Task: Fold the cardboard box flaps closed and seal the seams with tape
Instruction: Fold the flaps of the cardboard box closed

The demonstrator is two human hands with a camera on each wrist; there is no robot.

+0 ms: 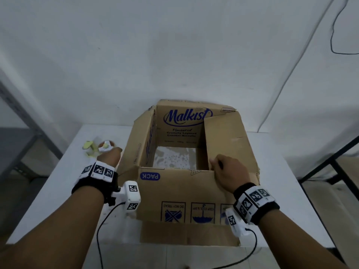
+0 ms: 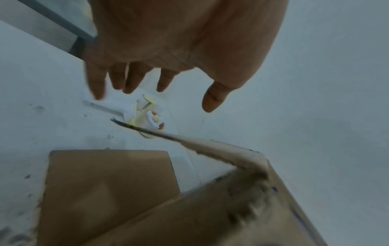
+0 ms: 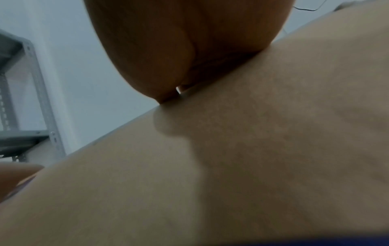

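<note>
A brown Malkist cardboard box (image 1: 180, 191) stands open on the white table (image 1: 58, 181); the table shows through its inside. The right flap (image 1: 227, 136) leans inward over the opening. My right hand (image 1: 227, 167) grips that flap at its near inner corner, and in the right wrist view the right hand (image 3: 179, 50) lies against the cardboard (image 3: 252, 149). My left hand (image 1: 108, 157) hovers beside the raised left flap (image 1: 136, 140), holding nothing. The left hand (image 2: 168, 96) has its fingers spread above a tape roll (image 2: 154, 121). The tape roll (image 1: 105, 145) lies left of the box.
Yellowish scraps (image 1: 90, 148) lie beside the tape roll. A grey metal shelf (image 1: 19, 140) stands to the left and a black frame (image 1: 330, 167) to the right. The near flap (image 1: 186, 233) lies flat toward the table's front edge. Wrist-camera cables trail off the front.
</note>
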